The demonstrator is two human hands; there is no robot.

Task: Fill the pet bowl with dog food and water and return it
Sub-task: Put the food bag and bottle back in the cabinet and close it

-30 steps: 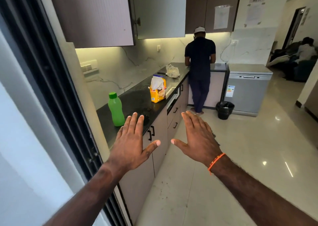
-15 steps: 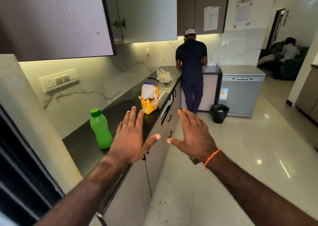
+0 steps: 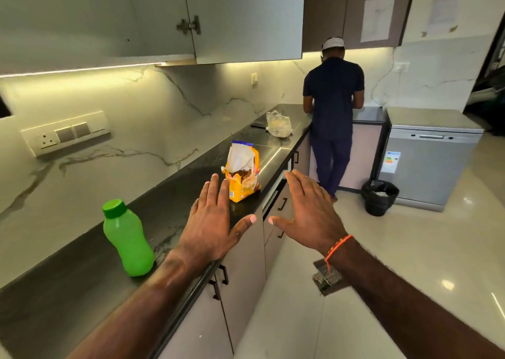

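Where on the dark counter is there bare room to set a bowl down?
Bare stretches: between the green bottle and the yellow food bag, and the near counter left of the bottle. Beyond the bag, the clear plastic bag crowds the far end.

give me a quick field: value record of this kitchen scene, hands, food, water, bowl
left hand: open, empty, raised over the counter edge
right hand: open, empty, raised over the floor
dog food bag: yellow, torn open, upright on counter
green bottle: capped, upright on counter, left of left hand
pet bowl: not in view
other person: at far counter, back turned
bin: on floor beside dishwasher
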